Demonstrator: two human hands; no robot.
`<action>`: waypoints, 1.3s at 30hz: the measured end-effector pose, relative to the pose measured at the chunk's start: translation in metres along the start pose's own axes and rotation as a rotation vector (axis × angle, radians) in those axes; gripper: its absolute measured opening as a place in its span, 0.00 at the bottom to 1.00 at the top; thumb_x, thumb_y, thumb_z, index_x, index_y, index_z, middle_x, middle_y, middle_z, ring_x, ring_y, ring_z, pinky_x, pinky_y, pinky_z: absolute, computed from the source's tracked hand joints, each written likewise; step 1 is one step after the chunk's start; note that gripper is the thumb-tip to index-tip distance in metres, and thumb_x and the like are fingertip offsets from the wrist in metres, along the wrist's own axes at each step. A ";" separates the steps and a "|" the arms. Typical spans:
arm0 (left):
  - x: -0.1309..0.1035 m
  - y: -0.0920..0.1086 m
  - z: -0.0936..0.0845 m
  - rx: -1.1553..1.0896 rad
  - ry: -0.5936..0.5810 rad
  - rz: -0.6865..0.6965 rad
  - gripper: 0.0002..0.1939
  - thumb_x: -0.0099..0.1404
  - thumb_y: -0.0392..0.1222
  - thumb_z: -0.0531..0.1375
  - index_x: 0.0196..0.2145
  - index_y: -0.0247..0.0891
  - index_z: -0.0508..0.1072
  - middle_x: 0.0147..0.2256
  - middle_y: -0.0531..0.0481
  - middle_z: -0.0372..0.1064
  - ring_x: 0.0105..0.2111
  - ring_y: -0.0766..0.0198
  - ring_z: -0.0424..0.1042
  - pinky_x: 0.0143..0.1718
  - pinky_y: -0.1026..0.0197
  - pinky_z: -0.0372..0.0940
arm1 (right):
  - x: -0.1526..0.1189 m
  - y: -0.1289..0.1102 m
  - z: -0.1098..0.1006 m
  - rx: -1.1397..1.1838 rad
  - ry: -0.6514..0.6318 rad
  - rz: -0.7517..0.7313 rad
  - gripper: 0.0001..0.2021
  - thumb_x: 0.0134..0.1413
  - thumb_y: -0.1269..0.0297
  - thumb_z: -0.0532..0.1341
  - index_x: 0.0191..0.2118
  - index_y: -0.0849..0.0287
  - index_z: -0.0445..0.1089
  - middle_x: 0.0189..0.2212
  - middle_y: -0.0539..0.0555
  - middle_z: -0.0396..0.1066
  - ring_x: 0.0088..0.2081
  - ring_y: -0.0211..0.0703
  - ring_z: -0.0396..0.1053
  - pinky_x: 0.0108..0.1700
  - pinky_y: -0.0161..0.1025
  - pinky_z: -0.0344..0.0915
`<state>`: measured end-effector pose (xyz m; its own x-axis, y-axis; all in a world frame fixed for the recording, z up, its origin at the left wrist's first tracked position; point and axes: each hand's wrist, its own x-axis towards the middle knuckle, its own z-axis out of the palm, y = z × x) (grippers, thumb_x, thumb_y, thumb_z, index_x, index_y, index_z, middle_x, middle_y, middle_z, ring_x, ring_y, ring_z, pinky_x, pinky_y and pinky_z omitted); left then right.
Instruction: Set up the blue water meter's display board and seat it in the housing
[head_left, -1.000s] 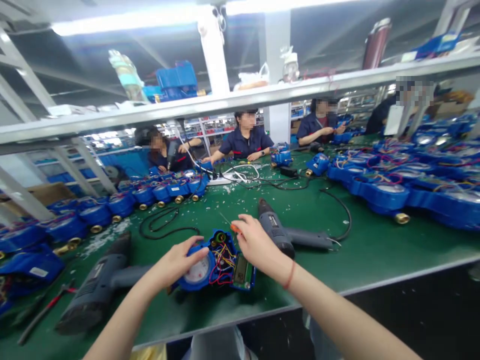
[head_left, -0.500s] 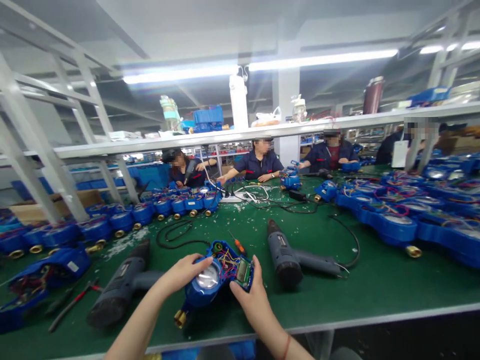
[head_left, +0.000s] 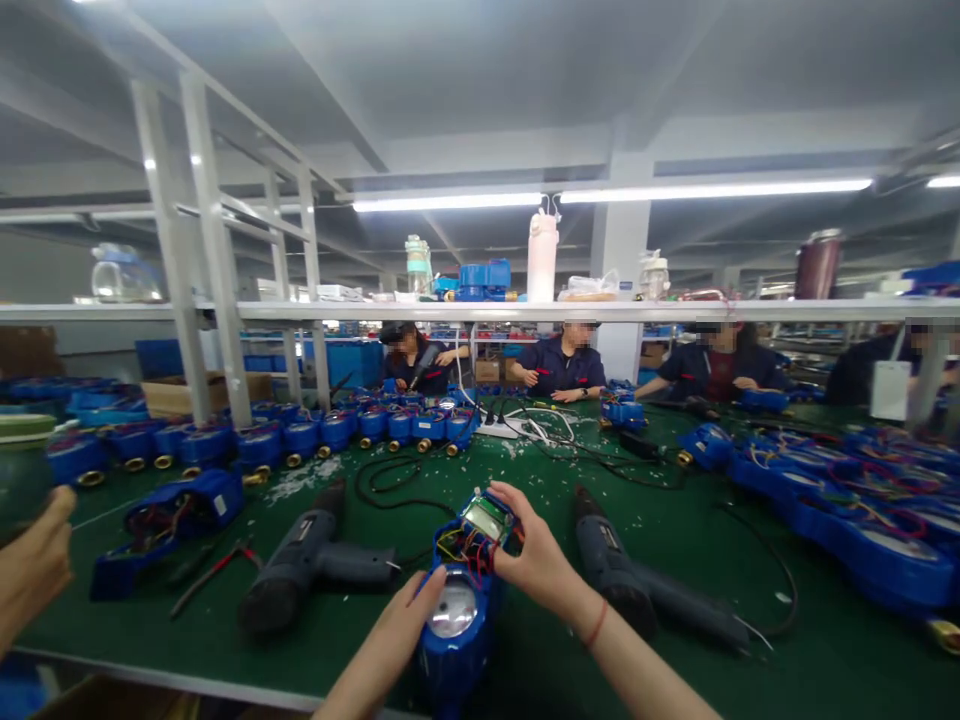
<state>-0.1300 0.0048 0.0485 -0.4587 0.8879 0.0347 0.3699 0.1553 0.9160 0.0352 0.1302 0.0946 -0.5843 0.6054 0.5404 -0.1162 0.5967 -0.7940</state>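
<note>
A blue water meter (head_left: 459, 655) with a round clear dial is in front of me, its far compartment full of coloured wires. My left hand (head_left: 411, 615) grips the meter's left side, thumb by the dial. In the fingers of my right hand (head_left: 536, 550) is a green circuit board (head_left: 486, 518) with a small display, held at the compartment's far end. Red wires run beside my right thumb. One grey heat gun (head_left: 300, 560) lies to the left of the meter, and another heat gun (head_left: 622, 570) lies to the right, partly behind my right forearm.
Rows of blue meters line the left back (head_left: 300, 435) and right side (head_left: 847, 500). Red-handled pliers (head_left: 214, 578) and an opened blue housing (head_left: 176, 520) lie left. Another person's hand (head_left: 37, 565) holds a dark green-lidded container at the far left. A power strip (head_left: 501, 428) and co-workers are opposite.
My view has swung left and upward. The meter has turned, its dial now nearer me and its wired compartment pointing away. Another person's hand with a container has appeared at left.
</note>
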 end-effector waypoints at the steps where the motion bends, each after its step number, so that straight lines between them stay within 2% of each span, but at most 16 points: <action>1: -0.003 -0.002 0.003 -0.035 0.000 -0.002 0.39 0.61 0.73 0.47 0.46 0.36 0.74 0.45 0.38 0.79 0.48 0.47 0.77 0.50 0.51 0.70 | 0.002 -0.003 0.000 0.012 -0.054 -0.032 0.36 0.40 0.73 0.62 0.60 0.57 0.60 0.59 0.62 0.66 0.61 0.52 0.64 0.64 0.51 0.60; 6: -0.011 -0.008 0.011 -0.129 0.003 -0.006 0.44 0.57 0.78 0.49 0.49 0.34 0.71 0.46 0.36 0.77 0.50 0.44 0.75 0.51 0.51 0.70 | 0.000 -0.009 0.005 0.103 -0.193 -0.080 0.39 0.43 0.76 0.61 0.64 0.56 0.53 0.61 0.63 0.63 0.62 0.48 0.63 0.63 0.49 0.61; 8: -0.014 -0.009 0.011 -0.122 0.033 -0.005 0.48 0.57 0.79 0.48 0.54 0.32 0.68 0.52 0.32 0.73 0.55 0.42 0.71 0.56 0.47 0.66 | -0.002 -0.009 0.006 0.156 -0.223 -0.062 0.39 0.44 0.76 0.60 0.64 0.55 0.51 0.61 0.62 0.62 0.62 0.47 0.63 0.62 0.48 0.62; 9: -0.015 -0.008 0.011 -0.113 0.059 0.001 0.50 0.58 0.79 0.47 0.57 0.30 0.65 0.57 0.29 0.67 0.60 0.40 0.66 0.60 0.45 0.62 | -0.003 -0.008 0.005 0.185 -0.238 -0.050 0.39 0.44 0.75 0.60 0.64 0.55 0.51 0.61 0.62 0.62 0.61 0.46 0.63 0.61 0.47 0.63; 11: -0.019 -0.003 0.008 -0.090 0.129 0.031 0.52 0.61 0.77 0.44 0.65 0.28 0.54 0.67 0.28 0.51 0.68 0.42 0.48 0.68 0.43 0.46 | -0.005 -0.007 0.003 0.237 -0.263 -0.023 0.39 0.44 0.75 0.61 0.64 0.54 0.51 0.61 0.62 0.61 0.61 0.46 0.64 0.60 0.46 0.65; 13: -0.022 0.008 0.004 -0.074 0.180 0.113 0.50 0.63 0.75 0.43 0.68 0.32 0.46 0.71 0.34 0.40 0.71 0.48 0.39 0.70 0.46 0.38 | -0.005 -0.007 0.001 0.279 -0.288 0.003 0.39 0.43 0.74 0.63 0.64 0.54 0.51 0.61 0.62 0.59 0.61 0.47 0.63 0.59 0.45 0.65; 14: -0.023 0.015 0.002 -0.068 0.188 0.175 0.50 0.63 0.74 0.46 0.69 0.35 0.45 0.71 0.36 0.41 0.71 0.49 0.40 0.70 0.46 0.39 | -0.005 -0.007 0.001 0.300 -0.305 0.018 0.39 0.43 0.74 0.64 0.63 0.54 0.51 0.62 0.62 0.58 0.61 0.47 0.63 0.59 0.45 0.65; 16: -0.020 0.028 -0.001 -0.048 0.154 0.310 0.51 0.59 0.69 0.57 0.68 0.36 0.47 0.69 0.35 0.47 0.69 0.44 0.48 0.68 0.42 0.45 | -0.005 -0.007 0.000 0.357 -0.347 0.042 0.39 0.45 0.72 0.65 0.63 0.54 0.51 0.63 0.62 0.57 0.61 0.47 0.63 0.60 0.45 0.65; 19: -0.013 0.040 0.000 -0.041 0.101 0.293 0.45 0.53 0.58 0.68 0.63 0.38 0.59 0.62 0.38 0.62 0.63 0.43 0.62 0.66 0.44 0.54 | -0.005 -0.006 0.000 0.476 -0.355 0.057 0.39 0.47 0.70 0.67 0.64 0.52 0.51 0.63 0.61 0.56 0.62 0.49 0.61 0.61 0.48 0.64; 22: -0.010 0.036 0.004 -0.148 0.150 0.213 0.40 0.51 0.57 0.70 0.57 0.38 0.66 0.57 0.41 0.69 0.56 0.45 0.71 0.60 0.48 0.64 | -0.008 -0.001 0.000 0.504 -0.262 0.049 0.39 0.48 0.70 0.68 0.64 0.49 0.52 0.63 0.59 0.56 0.64 0.48 0.59 0.63 0.48 0.61; 26: -0.018 0.028 0.009 -0.188 0.239 0.163 0.40 0.50 0.62 0.71 0.55 0.41 0.68 0.58 0.43 0.69 0.54 0.46 0.72 0.55 0.52 0.71 | -0.023 0.008 0.002 0.388 -0.043 0.031 0.31 0.51 0.72 0.67 0.60 0.49 0.60 0.55 0.55 0.66 0.59 0.44 0.65 0.63 0.45 0.62; 30: -0.026 0.031 0.014 -0.211 0.307 0.120 0.40 0.47 0.64 0.73 0.54 0.44 0.69 0.57 0.46 0.70 0.54 0.45 0.72 0.52 0.54 0.74 | -0.042 0.009 0.007 0.236 0.175 0.026 0.14 0.59 0.72 0.62 0.49 0.49 0.69 0.43 0.50 0.72 0.47 0.36 0.71 0.52 0.33 0.68; 34: -0.026 0.033 0.014 -0.215 0.363 0.095 0.39 0.45 0.62 0.74 0.52 0.47 0.72 0.56 0.50 0.72 0.53 0.47 0.73 0.53 0.54 0.74 | -0.050 0.001 0.010 0.063 0.189 -0.042 0.10 0.60 0.73 0.60 0.44 0.50 0.71 0.39 0.49 0.73 0.44 0.37 0.71 0.47 0.35 0.68; 39: -0.022 0.024 0.005 -0.085 0.311 0.175 0.35 0.46 0.59 0.74 0.50 0.46 0.73 0.54 0.47 0.73 0.50 0.44 0.75 0.52 0.49 0.75 | -0.049 -0.006 0.011 0.035 0.192 -0.121 0.13 0.57 0.76 0.60 0.45 0.52 0.71 0.38 0.51 0.75 0.41 0.41 0.73 0.44 0.40 0.71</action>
<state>-0.1069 -0.0089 0.0677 -0.6231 0.7217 0.3013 0.4020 -0.0350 0.9150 0.0561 0.0913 0.0696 -0.4013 0.6217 0.6726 -0.2054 0.6545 -0.7276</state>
